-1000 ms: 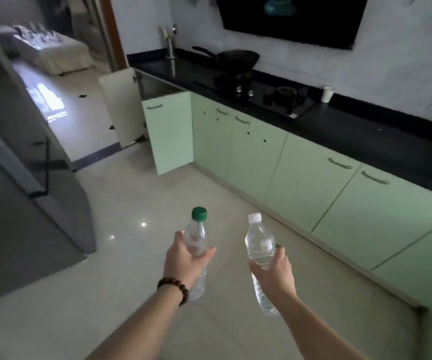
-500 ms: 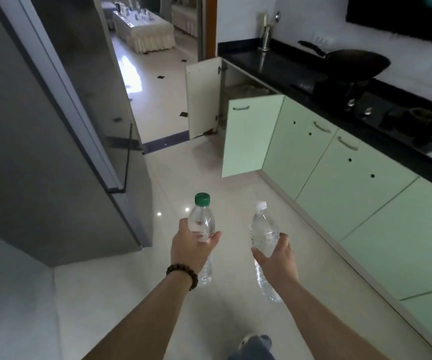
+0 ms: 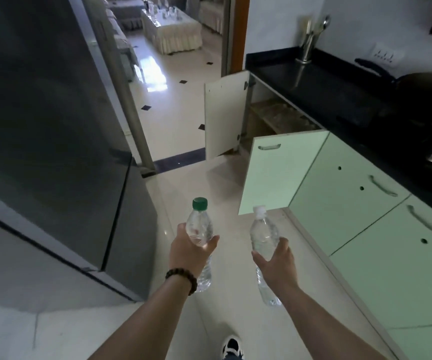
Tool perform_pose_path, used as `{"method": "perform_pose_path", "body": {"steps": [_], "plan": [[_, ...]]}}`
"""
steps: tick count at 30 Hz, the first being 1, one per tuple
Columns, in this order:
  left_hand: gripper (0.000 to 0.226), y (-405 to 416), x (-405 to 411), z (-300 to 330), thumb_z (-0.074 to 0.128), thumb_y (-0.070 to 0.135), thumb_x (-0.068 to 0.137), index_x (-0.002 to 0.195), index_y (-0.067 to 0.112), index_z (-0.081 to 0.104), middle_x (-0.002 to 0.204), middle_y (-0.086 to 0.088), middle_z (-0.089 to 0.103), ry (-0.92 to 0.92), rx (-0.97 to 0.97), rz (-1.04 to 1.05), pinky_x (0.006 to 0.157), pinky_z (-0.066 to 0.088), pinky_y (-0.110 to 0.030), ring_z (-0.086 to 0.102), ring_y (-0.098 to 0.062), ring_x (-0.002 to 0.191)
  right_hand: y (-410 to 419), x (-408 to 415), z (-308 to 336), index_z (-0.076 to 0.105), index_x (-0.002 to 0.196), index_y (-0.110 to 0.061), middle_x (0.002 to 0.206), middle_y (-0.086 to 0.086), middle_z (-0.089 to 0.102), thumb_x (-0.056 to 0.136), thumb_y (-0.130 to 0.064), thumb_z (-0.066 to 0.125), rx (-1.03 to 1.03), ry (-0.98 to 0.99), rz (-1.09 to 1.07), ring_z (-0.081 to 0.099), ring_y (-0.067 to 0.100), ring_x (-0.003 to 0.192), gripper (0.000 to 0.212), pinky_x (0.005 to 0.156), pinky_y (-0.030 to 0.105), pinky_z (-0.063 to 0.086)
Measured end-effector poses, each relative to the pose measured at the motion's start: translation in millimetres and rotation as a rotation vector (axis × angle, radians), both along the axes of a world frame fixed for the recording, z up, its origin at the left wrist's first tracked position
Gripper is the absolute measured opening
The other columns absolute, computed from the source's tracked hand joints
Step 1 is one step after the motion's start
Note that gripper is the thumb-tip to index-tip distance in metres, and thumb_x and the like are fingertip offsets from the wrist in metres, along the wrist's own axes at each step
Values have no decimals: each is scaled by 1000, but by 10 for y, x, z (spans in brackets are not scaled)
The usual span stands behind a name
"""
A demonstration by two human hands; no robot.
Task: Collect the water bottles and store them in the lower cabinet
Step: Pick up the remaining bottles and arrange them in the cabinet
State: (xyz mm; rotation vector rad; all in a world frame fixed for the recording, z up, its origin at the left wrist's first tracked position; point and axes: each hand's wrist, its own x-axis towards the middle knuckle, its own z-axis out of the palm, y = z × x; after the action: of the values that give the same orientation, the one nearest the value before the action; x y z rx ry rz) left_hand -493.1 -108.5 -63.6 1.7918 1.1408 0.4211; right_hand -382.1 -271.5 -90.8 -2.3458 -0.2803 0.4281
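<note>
My left hand point(image 3: 188, 252) grips a clear water bottle with a green cap point(image 3: 199, 222), held upright over the floor. My right hand point(image 3: 277, 266) grips a second clear bottle with a white cap point(image 3: 263, 233), also upright. Ahead and to the right, the lower cabinet point(image 3: 269, 118) stands open at the end of the green cabinet row. Its green door point(image 3: 279, 172) swings out toward me, and a white door point(image 3: 225, 115) opens on the far side. A wooden shelf shows inside the cabinet. Both bottles are well short of the opening.
A tall dark grey fridge point(image 3: 53, 126) fills the left side, leaving a floor aisle between it and the green cabinets point(image 3: 381, 229). The black counter point(image 3: 326, 87) carries a utensil holder point(image 3: 309, 40) and a dark pan point(image 3: 417, 84). A doorway point(image 3: 173, 74) opens ahead. My shoe point(image 3: 231, 346) shows below.
The view has turned left and moved along the aisle, so the open cabinet is nearer and more central. Both hands keep holding their bottles in the same way.
</note>
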Motion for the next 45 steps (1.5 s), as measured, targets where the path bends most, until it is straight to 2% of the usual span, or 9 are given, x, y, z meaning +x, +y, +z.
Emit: {"method": "perform_pose_path", "body": {"steps": [9,12,16,23,26,32,35,38,45], "plan": [[54,1210,1379,-33,83,40,69,107,19,51,87,9,59,-30,-26,31,68,47,-23,59,-10,77,1354,1308,-59,38,123,-6,118,14,53,77,-35,73,21,24,55,48,33,113,64,86,38,43],[53,1792,1840,-113,83,41,68,104,22,49,88,6,62,-24,-46,14,71,55,-31,63,-13,78,1954,1721,-165,38,122,-9,119,12,52,78,-36,72,24,29,50,48,31,113,62,86,38,44],[48,2743,2495,-112,82,40,69,98,23,48,81,14,56,4,-35,-36,64,49,-25,57,-3,72,2881,2277,-249,37,122,-13,121,10,52,77,-39,71,30,31,33,50,28,111,62,86,39,47],[47,4132,3730,78,82,39,69,98,21,50,85,9,60,49,-13,-204,72,49,-29,59,-13,79,4080,3315,-95,38,118,-12,116,10,51,76,-39,72,72,36,-142,51,29,106,60,80,35,44],[48,4388,4248,73,83,38,68,99,20,51,88,5,62,31,-41,-294,75,54,-35,62,-13,81,4297,3710,-77,38,114,-13,112,10,52,76,-39,72,81,47,-242,53,29,102,58,81,37,46],[46,4548,5256,-103,81,30,72,105,19,51,93,2,63,61,-92,-458,63,48,-23,62,-12,81,4412,4481,-234,40,111,-15,103,9,56,74,-40,72,82,15,-396,58,27,91,56,75,39,53],[60,4596,5793,-269,82,35,69,116,19,48,101,0,64,103,-126,-508,72,56,-33,64,-17,88,4418,4899,-417,39,105,-19,99,6,58,73,-41,70,90,36,-454,59,25,90,49,71,38,53],[61,4648,6366,-402,82,41,68,112,25,43,104,0,63,171,-107,-575,78,58,-41,64,-18,90,4452,5328,-560,40,104,-21,101,5,58,74,-37,70,107,106,-546,57,23,92,45,70,32,48],[60,4666,7496,-506,80,44,68,111,24,44,99,7,59,255,-76,-720,84,55,-40,61,-15,91,4528,6174,-718,40,114,-19,110,7,56,76,-39,71,80,183,-684,55,23,97,53,72,29,40]]}}
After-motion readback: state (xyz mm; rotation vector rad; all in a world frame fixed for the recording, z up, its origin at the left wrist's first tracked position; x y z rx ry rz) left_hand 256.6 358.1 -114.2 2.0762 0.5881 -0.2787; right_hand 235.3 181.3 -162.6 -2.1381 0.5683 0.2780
